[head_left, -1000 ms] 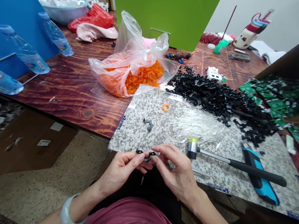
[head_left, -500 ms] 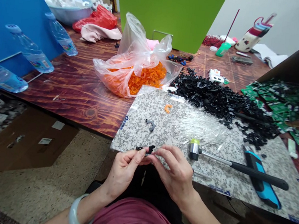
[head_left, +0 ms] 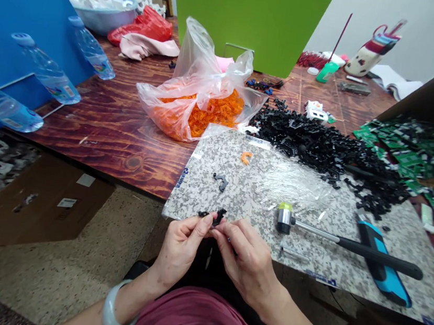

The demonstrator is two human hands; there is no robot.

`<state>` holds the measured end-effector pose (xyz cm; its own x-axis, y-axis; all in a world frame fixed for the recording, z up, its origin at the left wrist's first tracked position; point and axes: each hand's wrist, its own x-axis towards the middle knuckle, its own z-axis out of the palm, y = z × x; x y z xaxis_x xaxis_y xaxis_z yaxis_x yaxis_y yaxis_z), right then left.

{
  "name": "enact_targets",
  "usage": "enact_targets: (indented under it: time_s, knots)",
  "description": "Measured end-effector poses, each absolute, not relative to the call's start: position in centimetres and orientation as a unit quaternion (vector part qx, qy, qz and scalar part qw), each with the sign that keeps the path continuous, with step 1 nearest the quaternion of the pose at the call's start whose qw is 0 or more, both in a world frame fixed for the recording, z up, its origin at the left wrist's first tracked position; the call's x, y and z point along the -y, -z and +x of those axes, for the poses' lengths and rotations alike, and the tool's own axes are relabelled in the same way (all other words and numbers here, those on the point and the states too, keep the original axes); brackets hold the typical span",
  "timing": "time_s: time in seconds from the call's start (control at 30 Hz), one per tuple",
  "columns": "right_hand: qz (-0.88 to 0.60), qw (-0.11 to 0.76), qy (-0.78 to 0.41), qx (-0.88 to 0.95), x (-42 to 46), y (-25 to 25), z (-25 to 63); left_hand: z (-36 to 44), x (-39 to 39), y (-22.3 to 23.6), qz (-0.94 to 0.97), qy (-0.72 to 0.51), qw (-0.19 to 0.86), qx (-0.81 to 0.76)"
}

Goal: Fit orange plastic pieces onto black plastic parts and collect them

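Note:
My left hand [head_left: 182, 245] and my right hand [head_left: 245, 258] meet at the near edge of a speckled grey slab [head_left: 310, 237]. Both pinch one small black plastic clip [head_left: 212, 217] between thumb and fingertips. On the slab just beyond lie a second black clip [head_left: 220, 180] and a single orange clip [head_left: 245, 157]. A small hammer [head_left: 344, 241] with a yellow-green head lies to the right of my right hand. A white bangle sits on my left wrist.
A clear bag of orange clips [head_left: 203, 108] and a heap of black clips [head_left: 322, 146] lie behind the slab. Green circuit boards [head_left: 413, 144] fill a box at right. Water bottles [head_left: 45, 75] lie left; a blue tool [head_left: 383, 270] rests under the hammer handle.
My hands have stayed together on the black clip, fingers shifting slightly. The view has drifted a little, so the table sits slightly to the right and lower.

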<state>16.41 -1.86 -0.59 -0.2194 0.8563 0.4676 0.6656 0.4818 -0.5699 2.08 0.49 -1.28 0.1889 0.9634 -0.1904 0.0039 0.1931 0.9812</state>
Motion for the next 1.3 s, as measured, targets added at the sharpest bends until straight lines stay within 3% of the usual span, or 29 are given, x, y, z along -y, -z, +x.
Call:
enact_targets:
  time_s: [0.57,0.83,1.07,1.3]
  knots:
    - [-0.498,0.377,-0.118,0.772,2.1,0.0,16.1,2.1,-0.3,0.6,0.521,-0.393,0.562,-0.508]
    - [-0.535,0.403,-0.232,0.706,2.0,-0.5,16.2,1.9,-0.6,0.4,0.566,-0.391,0.505,-0.521]
    - [-0.574,0.373,-0.383,0.62,0.9,-1.3,16.8,1.5,-0.4,1.1,0.614,-0.359,0.487,-0.507]
    - [-0.568,0.302,-0.348,0.682,0.3,-1.2,17.3,1.0,-0.3,1.0,0.697,-0.311,0.413,-0.498]
